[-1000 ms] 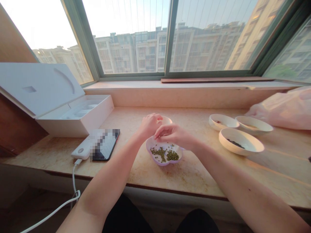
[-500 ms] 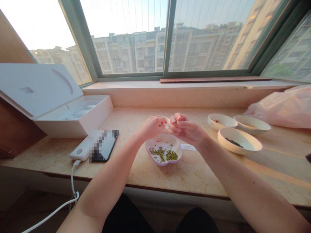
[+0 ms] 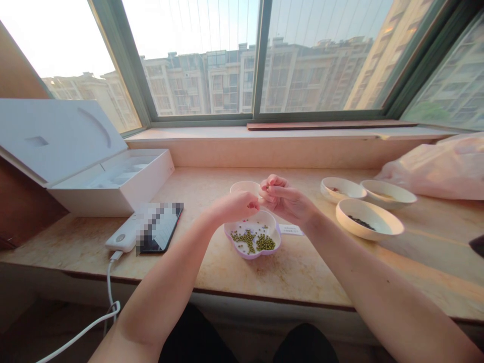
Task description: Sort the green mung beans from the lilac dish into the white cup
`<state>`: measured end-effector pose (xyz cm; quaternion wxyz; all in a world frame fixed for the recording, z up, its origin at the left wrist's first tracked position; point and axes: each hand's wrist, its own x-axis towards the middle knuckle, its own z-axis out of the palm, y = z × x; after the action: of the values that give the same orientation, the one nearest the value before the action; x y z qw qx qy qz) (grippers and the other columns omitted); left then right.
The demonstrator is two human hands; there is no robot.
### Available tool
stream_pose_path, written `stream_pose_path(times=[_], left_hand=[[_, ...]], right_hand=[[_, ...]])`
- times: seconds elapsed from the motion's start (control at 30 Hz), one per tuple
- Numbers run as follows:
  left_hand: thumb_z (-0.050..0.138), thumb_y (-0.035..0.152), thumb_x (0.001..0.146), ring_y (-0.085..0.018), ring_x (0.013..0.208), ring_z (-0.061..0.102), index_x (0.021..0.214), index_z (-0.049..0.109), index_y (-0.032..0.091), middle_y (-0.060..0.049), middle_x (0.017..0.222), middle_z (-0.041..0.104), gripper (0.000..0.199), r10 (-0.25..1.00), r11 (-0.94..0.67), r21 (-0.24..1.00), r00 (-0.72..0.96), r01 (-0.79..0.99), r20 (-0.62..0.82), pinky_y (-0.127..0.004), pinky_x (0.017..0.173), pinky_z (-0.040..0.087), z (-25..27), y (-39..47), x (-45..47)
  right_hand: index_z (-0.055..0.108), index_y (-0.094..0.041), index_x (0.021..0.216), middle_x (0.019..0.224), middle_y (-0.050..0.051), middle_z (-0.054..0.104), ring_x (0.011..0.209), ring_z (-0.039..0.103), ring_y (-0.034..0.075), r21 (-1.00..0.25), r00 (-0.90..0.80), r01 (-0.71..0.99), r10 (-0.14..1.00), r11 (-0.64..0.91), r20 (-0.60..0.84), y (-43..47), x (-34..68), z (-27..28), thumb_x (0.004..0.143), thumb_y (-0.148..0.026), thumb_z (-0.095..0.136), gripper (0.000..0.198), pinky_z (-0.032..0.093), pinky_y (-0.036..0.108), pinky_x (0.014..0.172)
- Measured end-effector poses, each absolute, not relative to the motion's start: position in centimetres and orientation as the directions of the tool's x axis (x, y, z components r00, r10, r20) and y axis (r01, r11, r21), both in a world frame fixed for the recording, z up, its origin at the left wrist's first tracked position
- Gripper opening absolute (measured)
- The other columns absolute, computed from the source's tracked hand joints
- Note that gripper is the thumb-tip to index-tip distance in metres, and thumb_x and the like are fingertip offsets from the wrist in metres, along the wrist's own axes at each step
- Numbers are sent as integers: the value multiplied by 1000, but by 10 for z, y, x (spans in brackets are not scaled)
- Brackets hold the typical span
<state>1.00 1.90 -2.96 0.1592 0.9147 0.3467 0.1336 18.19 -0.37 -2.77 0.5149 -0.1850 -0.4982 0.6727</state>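
Note:
A purple-rimmed, petal-shaped dish (image 3: 252, 255) stands on the counter, holding green mung beans (image 3: 265, 242) in a heap and a looser cluster. My left hand (image 3: 237, 206) hovers over its far edge with the fingers curled in; what they hold, if anything, is hidden. Just right of it, my right hand (image 3: 284, 200) is raised, thumb and fingertips pinched together. Something tiny may be in that pinch, too small to name. Behind both hands sits a white bowl (image 3: 242, 186), partly covered by them.
Three pale bowls stand at the right: one with dark contents (image 3: 393, 229), two behind, one of them a small bowl (image 3: 328, 194). A plastic bag (image 3: 434, 169) lies beyond. At left are an open white box (image 3: 147, 181), a phone (image 3: 162, 234) and a cabled power bank (image 3: 121, 237). A paper label (image 3: 292, 230) lies by the dish.
My left hand has lowered and curled its fingers, moving slightly away from the right hand and uncovering more of the white bowl behind. My right hand stays pinched, almost in place.

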Motion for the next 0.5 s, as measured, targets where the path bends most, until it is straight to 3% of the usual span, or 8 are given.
stream_pose_path(times=[0.2,0.33,0.43,0.5], left_hand=[[49,12,80,-13,56,43,71,67,18,-1,66,58,22,678,-705,274,735,654,-9,-29,58,32,-32,10,13],[52,8,79,-13,57,45,74,66,19,-1,69,59,19,717,-660,249,693,709,-74,-28,58,32,-38,11,13],[52,3,77,-14,57,45,71,64,18,0,63,54,20,720,-660,231,690,715,-80,-29,61,35,-43,13,13],[51,2,78,-14,58,46,71,63,18,0,63,54,21,718,-666,227,693,711,-67,-30,62,36,-47,14,13]], right_hand=[[74,-22,77,83,-1,73,56,49,7,-938,-261,-326,943,117,209,4,179,-36,67,-29,86,18,43,23,55],[77,-19,84,84,4,74,62,55,12,-958,-135,77,954,278,266,12,178,-49,74,-36,79,20,47,28,60],[79,-19,86,92,7,77,81,66,20,-770,-138,453,888,450,438,17,180,-57,84,-27,67,14,51,33,75],[79,-20,86,101,8,77,91,68,22,-610,-208,587,828,532,521,19,182,-60,87,-18,59,20,51,34,82]])
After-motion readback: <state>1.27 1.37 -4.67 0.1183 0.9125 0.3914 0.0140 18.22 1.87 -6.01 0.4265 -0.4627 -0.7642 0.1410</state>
